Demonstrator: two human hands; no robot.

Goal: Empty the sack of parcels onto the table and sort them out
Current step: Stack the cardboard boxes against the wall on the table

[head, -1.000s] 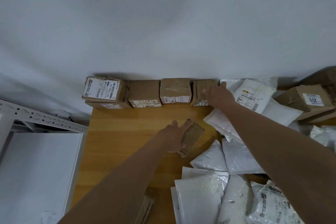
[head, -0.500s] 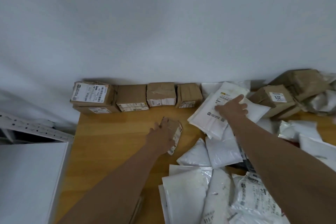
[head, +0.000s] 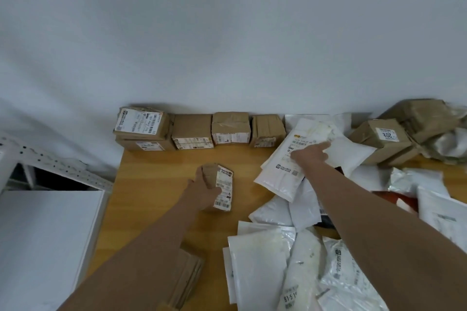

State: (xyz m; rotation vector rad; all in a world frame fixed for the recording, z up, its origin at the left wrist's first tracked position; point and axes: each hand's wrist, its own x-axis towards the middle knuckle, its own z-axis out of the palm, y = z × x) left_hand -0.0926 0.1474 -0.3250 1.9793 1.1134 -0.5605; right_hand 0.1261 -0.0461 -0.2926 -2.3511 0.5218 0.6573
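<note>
Left hand (head: 204,190) gripping small box (head: 222,189), right hand (head: 309,156) on white mailer (head: 285,171)

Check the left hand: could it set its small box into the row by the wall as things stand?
Probably yes. The left hand grips the small box, and bare table lies between it and the row of boxes; nothing blocks the way.

Under left hand (head: 202,190): small box (head: 219,188), matt brown cardboard, white paper label. Under right hand (head: 309,156): white mailer (head: 283,171), smooth plastic, faint sheen. Beneath both: worktop (head: 156,184), smooth honey-coloured wood finish.
</note>
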